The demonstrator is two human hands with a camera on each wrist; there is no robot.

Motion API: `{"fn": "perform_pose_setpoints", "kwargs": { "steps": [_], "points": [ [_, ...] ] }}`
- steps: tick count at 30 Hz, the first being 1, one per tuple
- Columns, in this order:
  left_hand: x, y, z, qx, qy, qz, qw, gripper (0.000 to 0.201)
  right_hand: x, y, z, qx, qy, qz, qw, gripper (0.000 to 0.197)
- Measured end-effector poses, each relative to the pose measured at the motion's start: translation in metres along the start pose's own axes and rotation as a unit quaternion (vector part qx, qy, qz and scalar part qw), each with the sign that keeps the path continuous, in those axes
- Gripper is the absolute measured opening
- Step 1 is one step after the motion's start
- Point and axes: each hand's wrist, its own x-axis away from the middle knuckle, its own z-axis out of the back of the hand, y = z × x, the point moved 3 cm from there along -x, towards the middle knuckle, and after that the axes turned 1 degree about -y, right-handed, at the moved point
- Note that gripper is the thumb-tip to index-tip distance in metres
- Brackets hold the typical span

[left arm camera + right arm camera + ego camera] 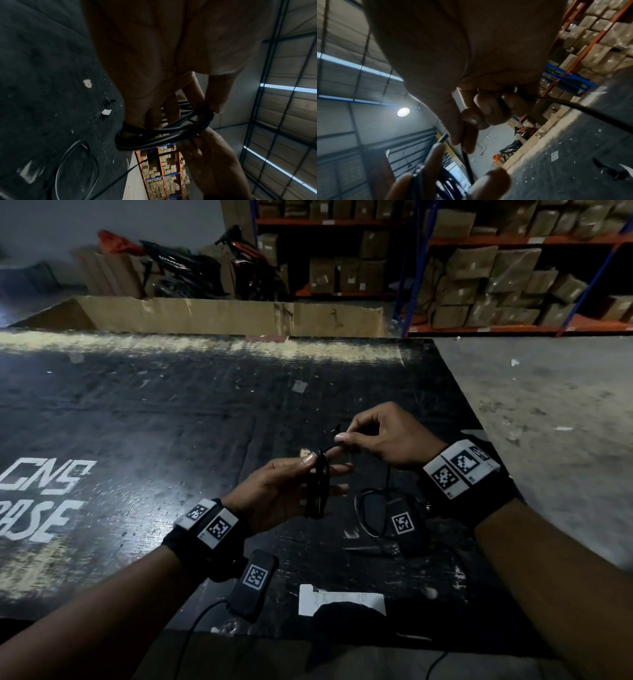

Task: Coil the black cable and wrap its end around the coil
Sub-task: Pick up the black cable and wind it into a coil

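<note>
A black cable coil (318,487) hangs in my left hand (291,487), several loops wound round the fingers with the thumb pressed on top. In the left wrist view the coil (164,132) rings the fingers. My right hand (380,436) pinches the loose strand of cable (334,445) just right of the coil, above the table. In the right wrist view the thumb and forefinger grip the cable (467,162), which runs on through the curled fingers and trails off to the right. A slack loop of the cable (368,515) lies on the table under the right wrist.
The black scuffed tabletop (171,422) carries two small black devices with square markers (255,580) (404,525) near the front edge and a white label (342,599). A cardboard box (222,314) stands behind the table. Shelves of boxes (496,268) fill the back right.
</note>
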Motion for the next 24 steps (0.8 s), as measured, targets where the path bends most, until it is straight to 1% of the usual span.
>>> {"fn": "perform_pose_setpoints", "kwargs": {
  "steps": [2, 4, 7, 9, 11, 13, 15, 16, 19, 21, 24],
  "points": [
    [-0.002, 0.0, 0.002, 0.008, 0.018, -0.009, 1.0, 0.054, 0.001, -0.001, 0.001, -0.016, 0.012, -0.019, 1.0, 0.023],
    [-0.003, -0.001, 0.002, 0.008, 0.037, -0.017, 0.999, 0.049, 0.002, -0.001, 0.002, -0.031, 0.019, -0.037, 0.999, 0.022],
    [-0.005, -0.004, 0.005, -0.017, 0.066, -0.01, 0.998, 0.044, 0.004, -0.005, -0.002, -0.037, 0.006, -0.044, 0.998, 0.022],
    [-0.006, -0.006, 0.006, -0.044, 0.08, 0.003, 0.996, 0.043, 0.006, -0.006, -0.003, -0.024, 0.005, -0.043, 0.999, 0.024],
    [-0.005, -0.009, 0.006, -0.066, 0.089, 0.015, 0.994, 0.044, 0.007, -0.005, -0.003, -0.008, 0.005, -0.044, 0.999, 0.021],
    [-0.006, -0.011, 0.007, -0.078, 0.1, 0.021, 0.992, 0.047, 0.007, -0.008, -0.005, 0.034, -0.007, -0.042, 0.998, 0.019],
    [-0.01, -0.012, 0.011, -0.077, 0.124, 0.014, 0.989, 0.046, 0.01, -0.015, -0.011, 0.068, -0.022, -0.031, 0.997, 0.019],
    [-0.013, -0.011, 0.013, -0.071, 0.137, 0.006, 0.988, 0.044, 0.012, -0.019, -0.015, 0.067, -0.022, -0.026, 0.997, 0.02],
    [-0.019, -0.003, 0.02, -0.029, 0.166, -0.031, 0.985, 0.038, 0.026, -0.027, -0.029, 0.0, -0.013, 0.006, 1.0, 0.023],
    [-0.022, 0.008, 0.024, 0.011, 0.172, -0.055, 0.984, 0.033, 0.035, -0.025, -0.043, -0.085, 0.001, 0.016, 0.996, 0.022],
    [-0.021, 0.028, 0.027, 0.065, 0.156, -0.093, 0.981, 0.034, 0.044, -0.009, -0.064, -0.244, 0.013, -0.002, 0.97, 0.026]
  ]
}}
